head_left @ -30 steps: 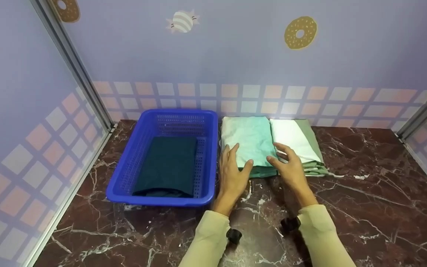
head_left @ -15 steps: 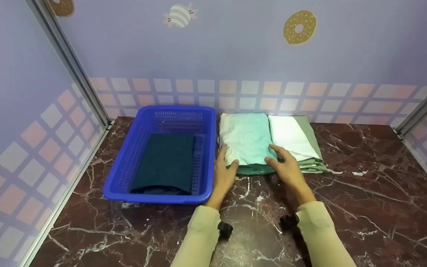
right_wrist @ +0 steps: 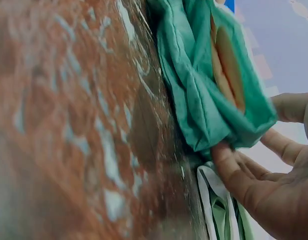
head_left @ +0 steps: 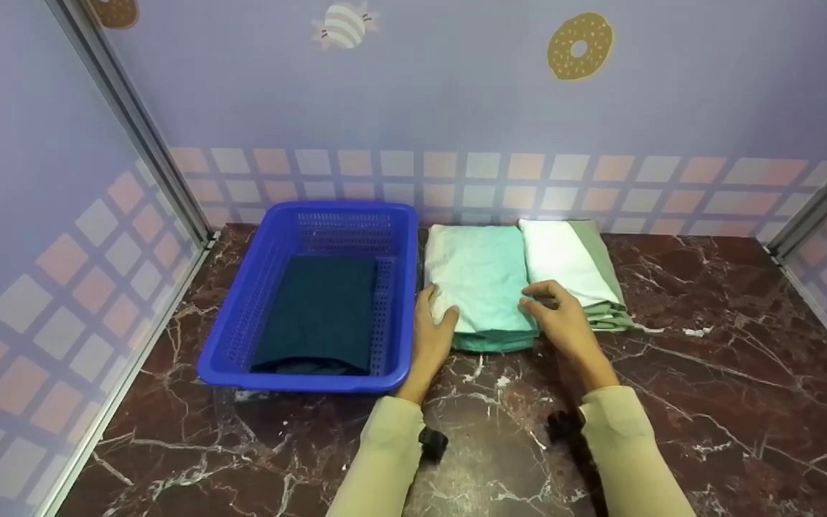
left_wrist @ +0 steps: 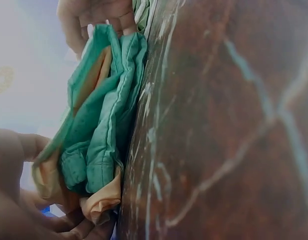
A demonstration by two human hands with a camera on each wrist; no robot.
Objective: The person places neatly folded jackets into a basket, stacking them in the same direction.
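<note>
jointly, both hands [head_left: 433,339] [head_left: 561,320] grip folded turquoise cloth [head_left: 482,276]

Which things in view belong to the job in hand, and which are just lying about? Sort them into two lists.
In the job:
- mint-green folded cloth, held between the left hand and right hand
- blue basket, probably, as a place for folded cloths

Apparently just lying about:
- white-and-green folded cloth, held by neither hand
- dark green folded cloth, inside the basket
</note>
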